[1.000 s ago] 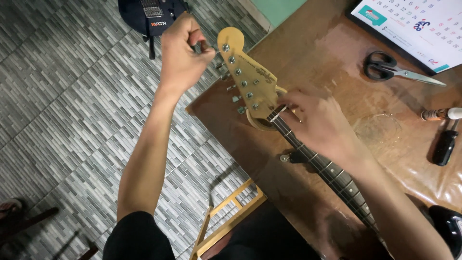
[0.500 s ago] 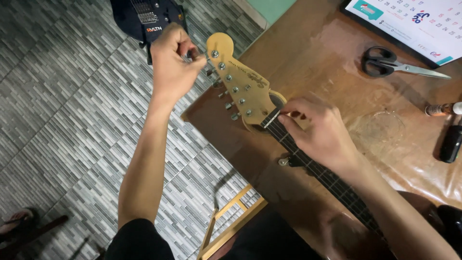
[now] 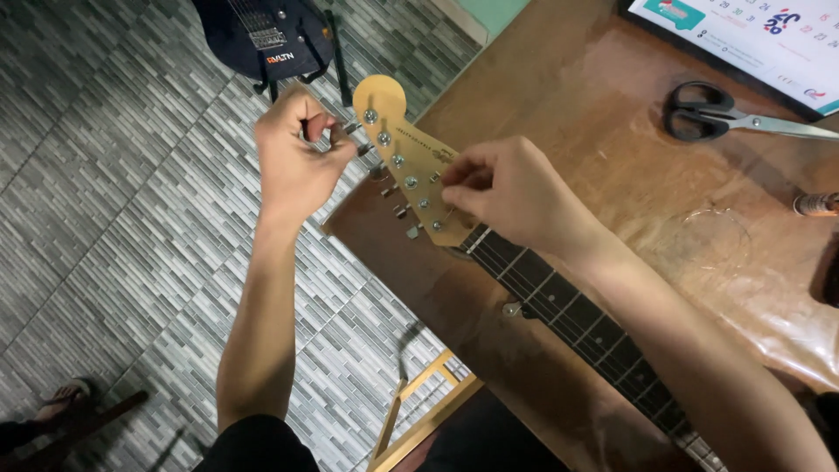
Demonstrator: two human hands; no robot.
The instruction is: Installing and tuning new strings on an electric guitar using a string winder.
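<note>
A brown wooden table [image 3: 612,131] fills the right side and centre of the frame, its top worn and glossy, with a sheet of clear plastic [image 3: 743,262] lying crumpled over its right part. Off its left edge the floor [image 3: 114,218] is laid in narrow grey tiles in a staggered pattern.

A guitar's pale headstock [image 3: 411,175] juts past the table's left corner, just above centre, and its dark neck [image 3: 568,315] runs down to the lower right.

The left hand [image 3: 293,162], upper left of centre, is pinched shut on a tuning peg [image 3: 350,128] at the headstock's edge. The right hand [image 3: 511,192], at centre, has its fingertips closed together over the headstock face; what they pinch is too small to tell.

Black-handled scissors [image 3: 708,114] lie at upper right, below a calendar [image 3: 752,35]. A dark blue guitar [image 3: 262,35] stands at the top left, and a wooden frame [image 3: 419,411] shows at bottom centre.
</note>
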